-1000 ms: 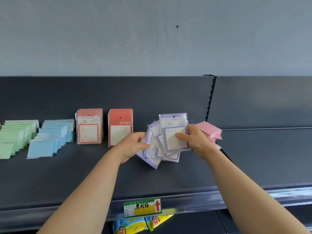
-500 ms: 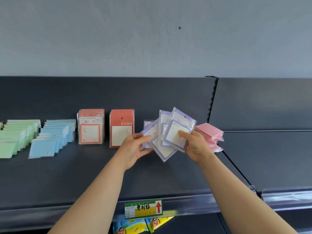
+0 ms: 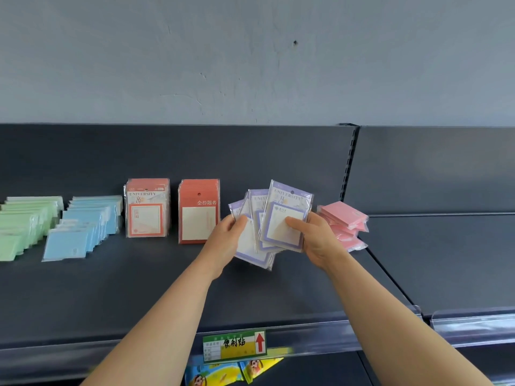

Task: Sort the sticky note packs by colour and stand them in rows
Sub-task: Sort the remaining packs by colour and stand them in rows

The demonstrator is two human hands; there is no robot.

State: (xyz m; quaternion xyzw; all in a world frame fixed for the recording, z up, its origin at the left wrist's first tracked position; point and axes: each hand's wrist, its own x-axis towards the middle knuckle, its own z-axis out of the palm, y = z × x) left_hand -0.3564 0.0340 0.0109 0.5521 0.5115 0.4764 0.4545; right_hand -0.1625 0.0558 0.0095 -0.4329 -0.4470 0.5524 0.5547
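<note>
Shelf: dark grey shelf (image 3: 139, 288) with a dark back panel, under a pale grey wall (image 3: 250, 65). I place everything from the red packs (image 3: 199, 215), which stand upright in a row at the back.
Purple packs: the purple packs (image 3: 278, 235) are fanned out in both my hands, just right of the red packs. The front one faces me, tilted a little.
Left hand: my left hand (image 3: 225, 238) grips the fan's left side, thumb on a pack's face and fingers behind.
Right hand: my right hand (image 3: 317, 240) pinches the front pack, thumb across its white panel and fingers behind.
Pink packs: the pink packs (image 3: 344, 215) are farther right of the red packs, beyond the fan, piled askew.
Orange-framed packs: the orange-framed packs (image 3: 147, 208) stand upright just left of the red packs and are printed UNIVERSITY.
Blue packs: the blue packs (image 3: 83, 227) are farther left, leaning back in overlapping rows.
Green packs: the green packs (image 3: 22, 224) are farthest left, overlapping in the same way.
Price label: the price label (image 3: 235, 345) is on the front rail, below and slightly right of the red packs. It is green and yellow with a red arrow.
</note>
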